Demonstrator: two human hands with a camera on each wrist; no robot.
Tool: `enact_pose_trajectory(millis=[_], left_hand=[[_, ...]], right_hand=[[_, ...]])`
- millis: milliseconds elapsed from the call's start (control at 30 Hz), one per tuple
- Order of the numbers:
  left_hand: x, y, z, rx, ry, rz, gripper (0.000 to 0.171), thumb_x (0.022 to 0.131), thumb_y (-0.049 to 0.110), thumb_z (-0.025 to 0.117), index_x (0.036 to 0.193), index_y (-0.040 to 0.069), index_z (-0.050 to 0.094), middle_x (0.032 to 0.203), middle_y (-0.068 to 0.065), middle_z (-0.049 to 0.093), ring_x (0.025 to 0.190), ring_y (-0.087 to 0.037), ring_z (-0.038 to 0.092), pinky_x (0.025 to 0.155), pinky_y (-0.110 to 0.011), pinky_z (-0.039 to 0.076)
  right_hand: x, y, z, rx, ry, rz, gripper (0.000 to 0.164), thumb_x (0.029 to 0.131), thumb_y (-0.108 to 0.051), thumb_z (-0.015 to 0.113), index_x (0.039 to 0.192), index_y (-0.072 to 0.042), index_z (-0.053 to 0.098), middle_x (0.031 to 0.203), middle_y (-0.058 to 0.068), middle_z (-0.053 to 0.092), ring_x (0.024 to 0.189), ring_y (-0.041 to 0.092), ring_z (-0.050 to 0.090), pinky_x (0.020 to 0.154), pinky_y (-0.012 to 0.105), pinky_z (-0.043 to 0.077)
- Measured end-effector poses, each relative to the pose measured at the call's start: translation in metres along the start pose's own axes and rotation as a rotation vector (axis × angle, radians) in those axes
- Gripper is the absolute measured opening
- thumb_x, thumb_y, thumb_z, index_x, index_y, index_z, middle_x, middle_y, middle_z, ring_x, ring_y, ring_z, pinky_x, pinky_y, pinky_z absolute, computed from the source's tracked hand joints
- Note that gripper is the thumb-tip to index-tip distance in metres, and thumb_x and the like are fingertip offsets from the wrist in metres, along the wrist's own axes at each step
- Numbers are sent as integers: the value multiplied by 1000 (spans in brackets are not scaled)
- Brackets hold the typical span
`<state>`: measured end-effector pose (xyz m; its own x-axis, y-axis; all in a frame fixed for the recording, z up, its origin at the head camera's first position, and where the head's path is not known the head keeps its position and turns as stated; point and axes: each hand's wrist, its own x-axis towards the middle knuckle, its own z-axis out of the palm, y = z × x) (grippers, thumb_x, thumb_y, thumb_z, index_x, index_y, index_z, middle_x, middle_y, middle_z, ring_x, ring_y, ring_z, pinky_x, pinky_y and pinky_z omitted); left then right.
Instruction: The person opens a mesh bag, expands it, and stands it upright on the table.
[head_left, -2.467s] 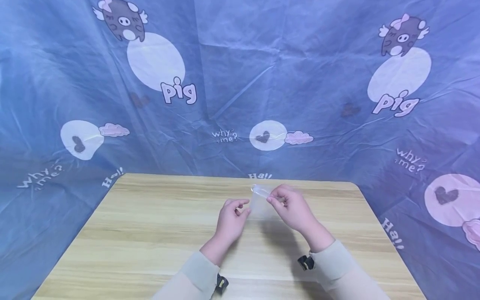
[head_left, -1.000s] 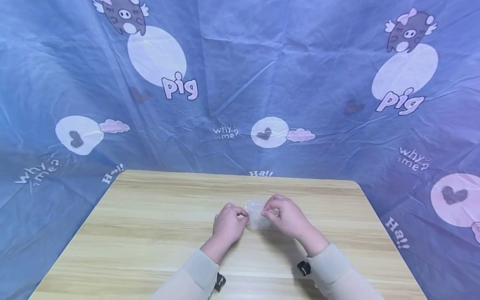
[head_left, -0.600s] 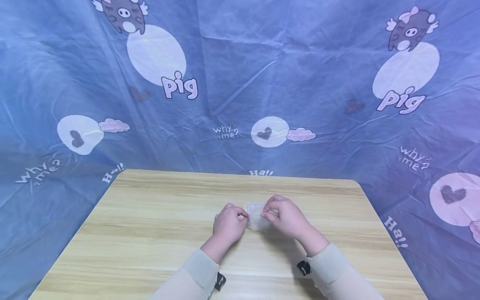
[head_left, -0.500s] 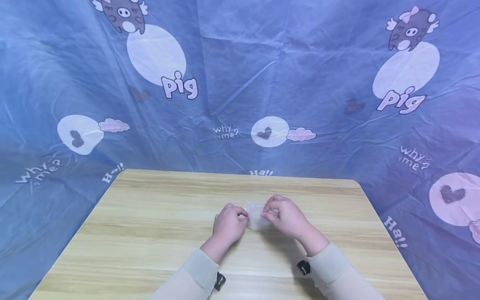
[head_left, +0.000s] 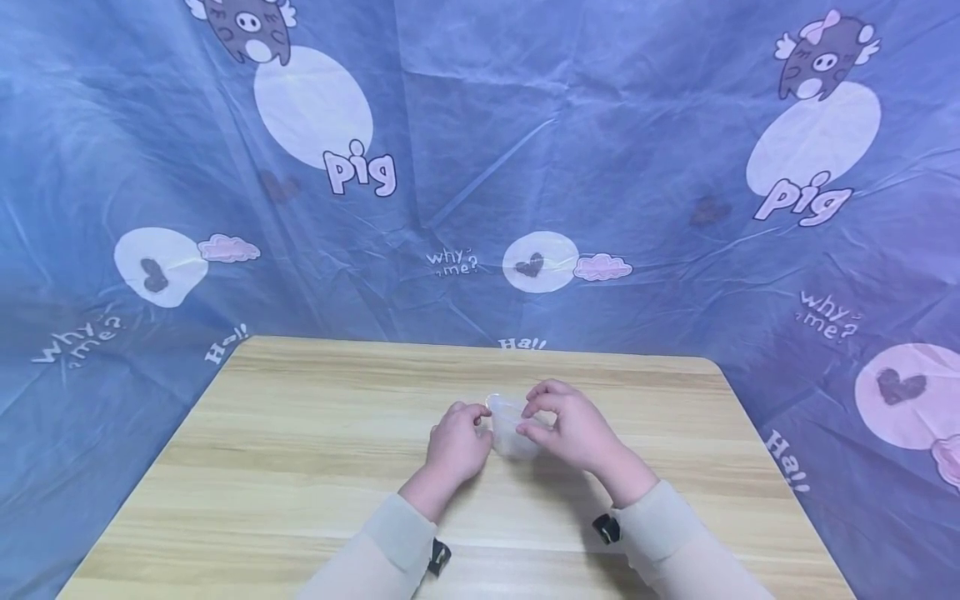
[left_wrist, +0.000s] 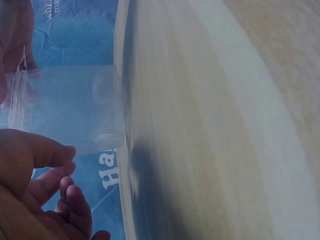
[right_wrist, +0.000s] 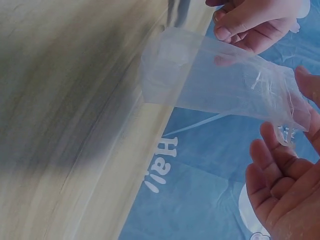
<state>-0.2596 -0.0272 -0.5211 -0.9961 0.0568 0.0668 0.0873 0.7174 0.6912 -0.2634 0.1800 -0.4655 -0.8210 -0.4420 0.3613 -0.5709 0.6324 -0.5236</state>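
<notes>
A small white see-through drawstring bag hangs upright between the two hands, its bottom close to the tabletop. In the right wrist view the bag looks like thin mesh, with its mouth gathered and cord loops loose there. My left hand holds the left edge with thumb and curled forefinger; one finger shows through the mesh in the right wrist view. On the other side my right hand holds the mouth between thumb and fingers, which stand somewhat spread. Its exact contact is partly hidden.
A light wood-grain table lies under the hands. Blue printed cloth rises behind it and along both sides. Black clip-like devices sit at both cuffs.
Both hands first come down and nearer with the bag. Since half a second ago, the bag mouth has risen slightly, and thumbs and forefingers have parted a little on both hands.
</notes>
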Motion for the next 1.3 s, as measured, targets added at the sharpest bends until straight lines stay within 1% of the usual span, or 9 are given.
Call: enact_pose_trajectory(millis=[267,467,600,667,767,900,1033,1200,1300], left_hand=[[1,-1,-1,2,-27,-12,39,91,14,75,130,8,71,105,-2,62,97,-23,62,87,-49,50],[3,-2,-2,8,-38,-23,41,92,14,74,131,2,66,109,-5,63,102,-27,64,91,-54,52],[4,-3,-2,6,-44,-23,40,92,14,74,129,0,67,107,-4,62,99,-26,63,90,-52,52],[4,-3,-2,-2,-50,-21,38,92,13,74,127,1,67,107,-4,61,98,-25,63,89,-50,54],[3,-4,-3,-48,-61,-26,36,93,10,70,128,1,68,106,-4,62,98,-25,63,89,-48,55],[2,-5,-4,-189,-100,-28,34,97,5,63,130,1,66,106,-4,67,101,-26,66,95,-49,54],[3,-5,-4,-385,-146,26,31,94,0,69,125,-2,67,108,-8,72,98,-25,70,91,-45,58],[4,-1,-5,-764,-293,87,33,91,-5,73,124,-11,66,119,-23,73,97,-21,72,86,-33,60],[3,2,-8,-903,-358,94,36,92,-6,71,127,-14,64,126,-25,71,101,-16,72,89,-27,58]], right_hand=[[1,-4,3,-140,1,-85,17,83,-23,91,91,-14,78,112,7,70,106,29,68,92,49,57],[3,-7,4,-194,54,-161,25,77,-24,94,93,-13,79,115,8,70,108,30,67,94,48,56],[5,-11,6,-255,24,-202,25,77,-26,94,91,-13,79,115,9,70,107,31,67,93,48,56],[4,-12,6,-292,-17,-198,20,80,-25,92,89,-13,79,112,9,71,104,30,68,93,47,57],[4,-11,3,-287,-55,-106,12,87,-20,86,89,-12,78,104,6,74,96,27,70,89,46,59],[6,-8,-12,-80,9,131,7,96,-14,78,93,-7,77,88,4,74,75,19,68,69,37,60],[9,-5,-27,188,123,262,10,100,-9,73,93,-1,76,77,4,68,62,13,55,54,26,47],[11,-3,-32,349,194,287,12,100,-4,71,92,4,75,81,11,74,70,17,66,64,25,54],[11,-2,-34,380,209,313,13,100,-3,70,93,6,75,85,15,76,74,19,70,70,26,58]])
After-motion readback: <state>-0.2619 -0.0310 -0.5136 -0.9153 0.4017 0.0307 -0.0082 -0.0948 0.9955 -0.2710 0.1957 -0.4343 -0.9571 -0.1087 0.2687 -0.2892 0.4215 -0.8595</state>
